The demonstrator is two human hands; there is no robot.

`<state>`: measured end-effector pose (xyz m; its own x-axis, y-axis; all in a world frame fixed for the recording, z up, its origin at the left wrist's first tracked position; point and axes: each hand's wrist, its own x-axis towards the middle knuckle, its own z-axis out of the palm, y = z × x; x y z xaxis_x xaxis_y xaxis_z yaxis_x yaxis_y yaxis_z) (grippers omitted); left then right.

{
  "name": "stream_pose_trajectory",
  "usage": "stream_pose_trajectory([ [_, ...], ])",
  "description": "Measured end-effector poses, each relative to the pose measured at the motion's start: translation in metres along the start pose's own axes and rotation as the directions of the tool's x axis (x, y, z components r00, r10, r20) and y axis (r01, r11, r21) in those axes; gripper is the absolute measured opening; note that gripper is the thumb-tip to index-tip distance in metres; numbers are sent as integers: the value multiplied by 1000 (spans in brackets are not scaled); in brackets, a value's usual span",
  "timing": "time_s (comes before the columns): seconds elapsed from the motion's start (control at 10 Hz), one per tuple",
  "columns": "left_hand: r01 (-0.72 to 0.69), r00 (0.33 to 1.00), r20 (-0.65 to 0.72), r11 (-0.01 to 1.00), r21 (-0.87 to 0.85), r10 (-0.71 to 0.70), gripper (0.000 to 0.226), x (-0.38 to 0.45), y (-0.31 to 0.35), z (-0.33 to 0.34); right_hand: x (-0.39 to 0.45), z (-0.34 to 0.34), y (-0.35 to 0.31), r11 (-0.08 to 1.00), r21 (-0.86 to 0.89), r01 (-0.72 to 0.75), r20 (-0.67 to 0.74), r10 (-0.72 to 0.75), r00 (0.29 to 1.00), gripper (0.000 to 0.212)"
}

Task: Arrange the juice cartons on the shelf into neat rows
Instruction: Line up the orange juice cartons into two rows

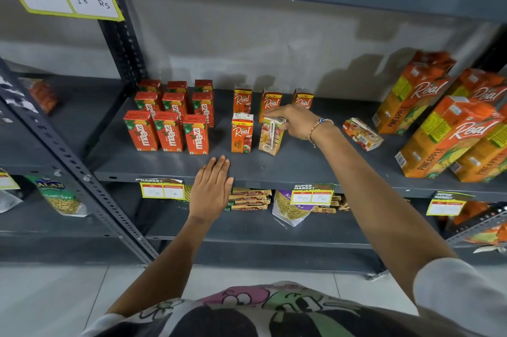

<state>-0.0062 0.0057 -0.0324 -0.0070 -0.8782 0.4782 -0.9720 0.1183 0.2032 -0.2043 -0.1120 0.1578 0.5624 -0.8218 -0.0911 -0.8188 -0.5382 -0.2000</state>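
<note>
On the grey shelf (301, 169) several small red Maaza cartons (167, 132) stand in rows at the left. Small orange Real cartons (242, 100) stand upright in the middle, one of them (242, 133) in front. My right hand (295, 120) grips the top of a small Real carton (270, 139) that stands with its straw side facing me, beside the front one. Another small carton (361, 133) lies on its side to the right. My left hand (211, 188) rests flat on the shelf's front edge, fingers together, holding nothing.
Large Real pineapple cartons (444, 139) lean together at the right end of the shelf. A slanted steel upright (68, 161) crosses at the left. Snack packets (290, 207) and price tags (311, 195) sit on and under the shelf edge below.
</note>
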Motion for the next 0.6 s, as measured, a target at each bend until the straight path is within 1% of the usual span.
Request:
stream_pose_trajectory([
  [0.1, 2, 1000, 2, 1000, -2, -2, 59, 1, 0, 0, 3, 0, -1, 999, 2, -48, -10, 48, 999, 52],
  [0.3, 2, 1000, -4, 1000, -6, -2, 59, 0, -1, 0, 8, 8, -10, 974, -14, -227, -153, 223, 963, 49],
  [0.4, -1, 1000, -8, 1000, -5, 1, 58, 0, -1, 1, 11, 15, -20, 928, 86, -362, -255, 371, 893, 50],
  [0.6, -1, 1000, -8, 1000, 0, 1, 57, 0, -1, 0, 19, 19, -34, 833, 262, -486, -330, 551, 766, 46],
])
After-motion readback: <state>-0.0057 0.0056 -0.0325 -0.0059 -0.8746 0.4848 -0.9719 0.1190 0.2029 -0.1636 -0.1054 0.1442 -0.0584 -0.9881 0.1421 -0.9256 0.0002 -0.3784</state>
